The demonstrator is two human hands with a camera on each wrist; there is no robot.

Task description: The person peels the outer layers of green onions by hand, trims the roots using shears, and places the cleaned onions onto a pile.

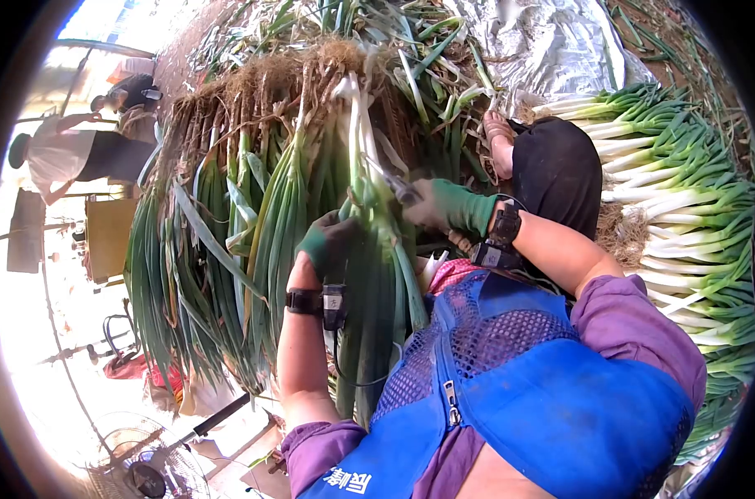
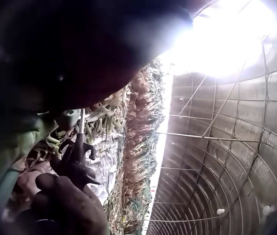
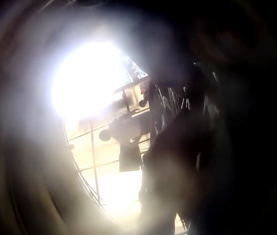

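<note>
My left hand [image 1: 326, 243], in a green and dark work glove, grips a few green onions [image 1: 359, 137] by their leafy part. Their white stalks point away from me, roots at the far end. In my gloved right hand [image 1: 452, 206] is a dark air blow gun [image 1: 406, 193], its thin nozzle angled at the stalks. The left wrist view shows the blow gun [image 2: 79, 159] from the side, with the fingers of the right hand [image 2: 74, 205] curled round its body. Glare and dark blur hide most of the right wrist view.
Uncleaned green onions [image 1: 219, 183] with brown roots lie heaped at left. Rows of white-stalked green onions [image 1: 685, 191] line the right. A silver sheet [image 1: 552, 46] and loose leaves are at the back. A fan [image 1: 149, 478] stands lower left; people [image 1: 61, 154] are beyond the heap.
</note>
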